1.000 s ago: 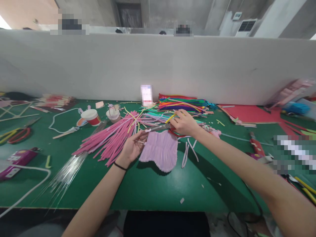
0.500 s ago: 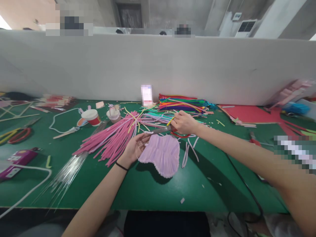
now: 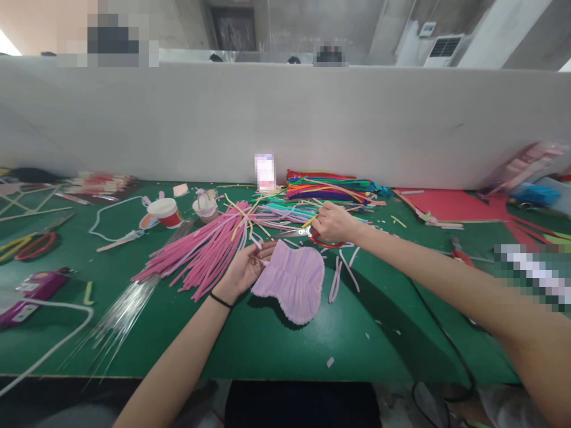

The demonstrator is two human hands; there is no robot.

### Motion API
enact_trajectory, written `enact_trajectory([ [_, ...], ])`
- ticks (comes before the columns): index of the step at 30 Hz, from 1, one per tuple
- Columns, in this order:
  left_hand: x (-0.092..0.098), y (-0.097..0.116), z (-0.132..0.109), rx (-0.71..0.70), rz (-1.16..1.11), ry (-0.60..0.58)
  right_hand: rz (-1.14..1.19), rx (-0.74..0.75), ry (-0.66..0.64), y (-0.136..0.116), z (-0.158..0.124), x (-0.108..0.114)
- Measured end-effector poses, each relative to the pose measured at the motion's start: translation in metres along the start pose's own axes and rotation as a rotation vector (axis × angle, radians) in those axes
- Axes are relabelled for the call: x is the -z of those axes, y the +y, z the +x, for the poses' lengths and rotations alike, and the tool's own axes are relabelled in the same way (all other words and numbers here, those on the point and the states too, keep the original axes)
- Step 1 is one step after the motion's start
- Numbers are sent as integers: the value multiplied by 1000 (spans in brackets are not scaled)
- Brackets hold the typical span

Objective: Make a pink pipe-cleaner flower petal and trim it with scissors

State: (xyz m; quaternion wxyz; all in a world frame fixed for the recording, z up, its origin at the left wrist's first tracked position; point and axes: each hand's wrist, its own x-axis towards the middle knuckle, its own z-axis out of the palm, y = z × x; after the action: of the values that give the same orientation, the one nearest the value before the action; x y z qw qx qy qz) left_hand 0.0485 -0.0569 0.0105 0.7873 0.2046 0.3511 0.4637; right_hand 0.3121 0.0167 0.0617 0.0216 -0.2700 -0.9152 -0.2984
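Note:
My left hand (image 3: 244, 270) pinches the left end of a ribbed lilac pipe-cleaner shape (image 3: 292, 282), fan-like with rounded lobes, held just above the table. A short pale pipe-cleaner end (image 3: 256, 242) sticks up by those fingers. Closed round the handles of scissors (image 3: 306, 232) is my right hand (image 3: 332, 223). Their handles are red and yellow, and the blades point left, above the top edge of the lilac shape. Bent lilac pipe-cleaner pieces (image 3: 335, 279) lie just right of it.
Pink pipe cleaners (image 3: 200, 255) fan out at left, with clear thin sticks (image 3: 125, 306) beneath. Behind are a paper cup (image 3: 165, 212), multicoloured pipe cleaners (image 3: 330, 187) and a lit phone (image 3: 265, 172). A purple glue gun (image 3: 35, 288) and more scissors (image 3: 38, 244) lie left; red sheets (image 3: 450, 205) lie right.
The scissors have shifted slightly right, away from my left fingers. The pale pipe-cleaner end that lay along the blade tip now stands upright by those fingers. The lilac shape has dipped slightly.

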Motion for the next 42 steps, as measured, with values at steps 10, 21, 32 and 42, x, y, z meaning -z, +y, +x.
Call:
enact_trajectory([
  [10, 1, -1, 1, -70, 151, 12, 106, -516, -133, -18, -14, 4],
  [21, 4, -4, -2, -142, 370, 19, 303, -930, -32, -64, -33, 15],
  [32, 1, -4, -4, -166, 408, 84, 363, -910, -474, -78, -49, 29],
  [42, 0, -8, -5, -170, 467, 7, 1386, -690, 137, -89, -1, 24],
])
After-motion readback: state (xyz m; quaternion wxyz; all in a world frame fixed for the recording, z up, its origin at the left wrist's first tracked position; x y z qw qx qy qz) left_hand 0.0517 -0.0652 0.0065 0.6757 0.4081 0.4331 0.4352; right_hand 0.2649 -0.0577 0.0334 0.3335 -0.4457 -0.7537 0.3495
